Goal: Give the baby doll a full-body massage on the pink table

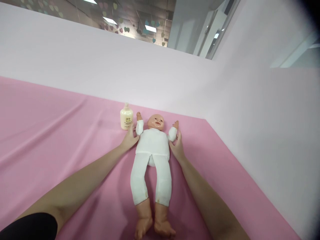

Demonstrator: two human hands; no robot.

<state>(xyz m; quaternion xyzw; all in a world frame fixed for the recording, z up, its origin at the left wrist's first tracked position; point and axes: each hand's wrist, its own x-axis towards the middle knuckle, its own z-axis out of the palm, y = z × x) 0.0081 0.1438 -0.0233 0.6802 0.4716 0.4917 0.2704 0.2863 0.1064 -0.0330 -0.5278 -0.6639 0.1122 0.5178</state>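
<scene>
A baby doll with a white cloth body lies on its back, head toward the far wall and bare feet toward me. Both its arms point upward beside the head. My left hand is at the doll's arm on the left, thumb and fingers around its white upper part, the fingers partly hidden. Around the opposite doll arm, my right hand has its thumb near the shoulder and its fingers on the outer side. Just beyond my left hand stands a cream pump bottle with a small dark print.
Pink cloth with a few creases covers the surface under the doll. A white wall rises behind, and another white wall borders the right side. Above the back wall is a window with heart-shaped decorations.
</scene>
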